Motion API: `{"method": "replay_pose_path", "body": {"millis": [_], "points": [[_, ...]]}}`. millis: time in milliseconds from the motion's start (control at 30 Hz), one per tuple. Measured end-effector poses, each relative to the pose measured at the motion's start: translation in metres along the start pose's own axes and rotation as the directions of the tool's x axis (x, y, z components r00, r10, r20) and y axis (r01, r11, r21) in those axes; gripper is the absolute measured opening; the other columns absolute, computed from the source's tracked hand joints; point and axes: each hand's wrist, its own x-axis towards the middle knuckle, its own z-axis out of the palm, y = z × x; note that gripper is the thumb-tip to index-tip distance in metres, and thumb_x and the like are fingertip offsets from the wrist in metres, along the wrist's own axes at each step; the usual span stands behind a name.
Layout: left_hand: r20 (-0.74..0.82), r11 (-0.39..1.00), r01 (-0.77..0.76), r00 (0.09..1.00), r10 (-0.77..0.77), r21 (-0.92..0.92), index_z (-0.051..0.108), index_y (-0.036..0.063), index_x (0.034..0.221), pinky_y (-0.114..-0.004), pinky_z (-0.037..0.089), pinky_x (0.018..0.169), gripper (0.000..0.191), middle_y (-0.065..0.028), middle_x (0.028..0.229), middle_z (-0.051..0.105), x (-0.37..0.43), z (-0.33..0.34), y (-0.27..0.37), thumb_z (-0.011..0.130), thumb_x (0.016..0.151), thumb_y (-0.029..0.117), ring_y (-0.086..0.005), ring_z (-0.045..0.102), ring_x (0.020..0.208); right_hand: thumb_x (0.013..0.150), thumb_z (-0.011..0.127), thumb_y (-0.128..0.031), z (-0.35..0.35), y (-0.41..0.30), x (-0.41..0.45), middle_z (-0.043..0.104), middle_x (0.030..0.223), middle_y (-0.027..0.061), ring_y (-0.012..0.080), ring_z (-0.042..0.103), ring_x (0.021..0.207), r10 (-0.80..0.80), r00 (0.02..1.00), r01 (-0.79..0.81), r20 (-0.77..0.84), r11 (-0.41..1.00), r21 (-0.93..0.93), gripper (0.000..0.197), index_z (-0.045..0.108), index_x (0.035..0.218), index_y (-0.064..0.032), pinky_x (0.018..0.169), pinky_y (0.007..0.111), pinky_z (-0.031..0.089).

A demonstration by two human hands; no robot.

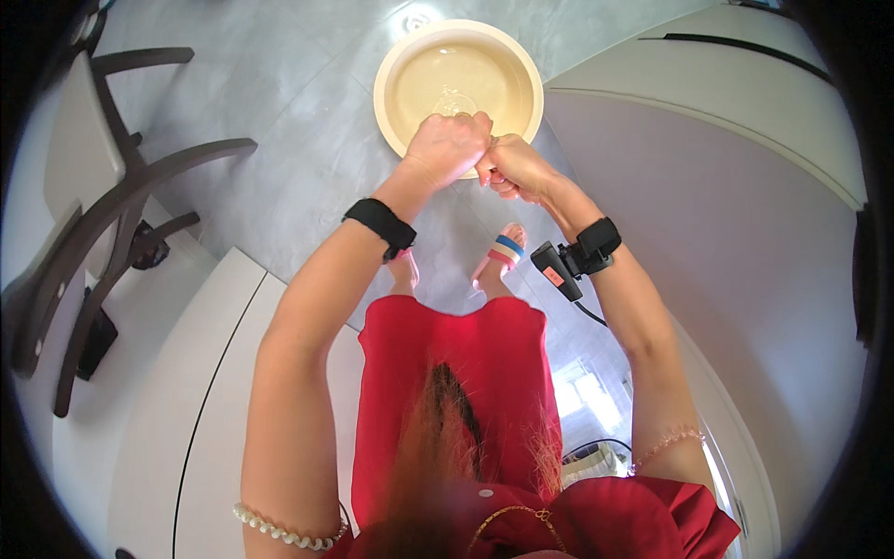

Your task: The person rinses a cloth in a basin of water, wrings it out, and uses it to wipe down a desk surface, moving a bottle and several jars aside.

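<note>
Above the near rim of a cream plastic basin [384, 98], my left hand [450, 145] is closed in a fist, knuckles up. My right hand [518, 166] is closed too, its thumb side against my left hand, fingers curled underneath. No object shows between them; whatever the fists may enclose is hidden. Clear water with ripples [454, 98] lies in the basin, which rests on the floor.
Grey glossy floor tiles [300, 140] surround the basin. A chair with dark curved legs [167, 157] is at the left. Pale cabinet fronts [698, 154] rise at the right, and another pale panel [209, 335] is at lower left. My slippered feet [506, 248] are just below the hands.
</note>
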Motion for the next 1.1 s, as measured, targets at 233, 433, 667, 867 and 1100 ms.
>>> {"method": "replay_pose_path", "body": {"millis": [233,433,667,867,1100], "points": [[0.029,0.973,0.206,0.978,-0.204,-0.104,0.051,0.0037,0.077,-0.034,0.049,0.053,0.015,-0.0119,0.066,0.061,-0.002,-0.077,0.017,0.059,0.072,0.015,-0.0262,0.063,0.064,0.067,0.059,-0.009,0.039,-0.045,-0.059,0.052,0.062,0.0035,0.0107,0.048,0.055,-0.248,0.943,0.175,-0.22,0.936,-0.305,0.011,0.052,0.069,-0.0011,0.048,0.025,0.036],[0.12,0.84,0.473,0.881,-0.458,-0.264,0.054,0.0016,0.075,-0.035,0.049,0.058,0.017,-0.0163,0.067,0.062,-0.021,-0.074,0.018,0.061,0.072,0.017,-0.0281,0.063,0.066,0.07,0.061,-0.009,0.034,-0.041,-0.043,0.058,0.087,0.007,0.0143,0.055,0.082,-0.501,0.852,0.356,-0.149,0.765,-0.538,0.036,0.054,0.104,-0.0018,0.072,0.028,0.044],[0.662,-0.165,0.655,0.654,-0.366,-0.738,0.047,0.0064,0.062,-0.026,0.029,0.034,0.024,-0.0013,0.05,0.043,-0.015,-0.108,0.014,0.061,0.074,0.022,-0.011,0.041,0.039,0.085,0.047,-0.025,0.04,-0.075,-0.05,0.057,0.105,0.0155,0.0221,0.056,0.095,-0.554,0.83,0.528,0.066,0.818,0.226,0.043,0.049,0.116,0.0037,0.086,0.034,0.043],[0.543,-0.721,0.624,0.733,0.408,-0.3,0.034,0.0153,0.057,-0.018,0.013,0.033,0.032,0.008,0.049,0.028,-0.021,-0.116,0.03,0.053,0.083,0.019,-0.0009,0.021,0.037,0.094,0.033,-0.032,0.043,-0.083,-0.057,0.058,0.097,0.0212,0.0301,0.055,0.099,-0.624,0.712,0.239,0.322,0.647,0.724,0.042,0.053,0.1,0.0048,0.088,0.039,0.042],[0.413,-0.796,0.531,0.82,0.396,-0.29,0.038,0.0148,0.059,-0.017,0.013,0.033,0.03,0.0081,0.049,0.029,-0.03,-0.113,0.029,0.049,0.086,0.018,-0.0009,0.02,0.037,0.096,0.031,-0.036,0.047,-0.1,-0.053,0.037,0.046,-0.0019,0.0091,0.036,0.038,-0.611,0.64,0.244,0.466,0.737,0.63,0.045,0.037,0.058,-0.0118,0.048,0.025,0.04]]}}
